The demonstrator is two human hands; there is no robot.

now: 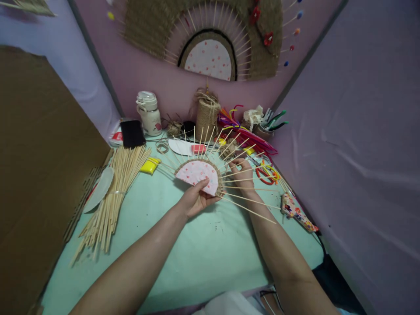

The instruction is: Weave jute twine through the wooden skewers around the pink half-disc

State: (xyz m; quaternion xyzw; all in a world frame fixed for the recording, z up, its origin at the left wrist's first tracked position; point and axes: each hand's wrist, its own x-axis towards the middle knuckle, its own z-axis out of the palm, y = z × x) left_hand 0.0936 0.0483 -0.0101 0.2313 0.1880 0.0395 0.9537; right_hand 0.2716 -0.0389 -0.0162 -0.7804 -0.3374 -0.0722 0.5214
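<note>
- We see our left hand (194,203) gripping the half-round panel (192,171) in the middle of the frame, thumb laid over the lower right of its face and fingers tucked beneath.
- Our right hand (244,173) sits just right of the panel, behind several of its sticks, with the fingers bent in toward the thumb; we cannot tell whether it pinches anything.
- The panel lies above and between our forearms, tilted so that its straight edge slopes down to the right.
- Its face is whitish pink with small red spots, and a brown twine border (220,177) follows the curve.
- Thin pale sticks (248,209) fan out from that border, upward and to the right, the lowest reaching over our right forearm.
- Around it we have a pale green table (197,267).
- At the left of the frame we find a bundle of sticks (115,192), with a yellow packet (150,166) just beside it.
- Right of our right hand lie scissors (266,178) with red and yellow handles, and, lower, a flower-patterned tool (297,213).
- Behind the panel we see a twine spool (207,116), and a white bottle (149,114) farther left.
- At the top hangs a large fan-shaped piece (144,30) with a similar spotted centre.
</note>
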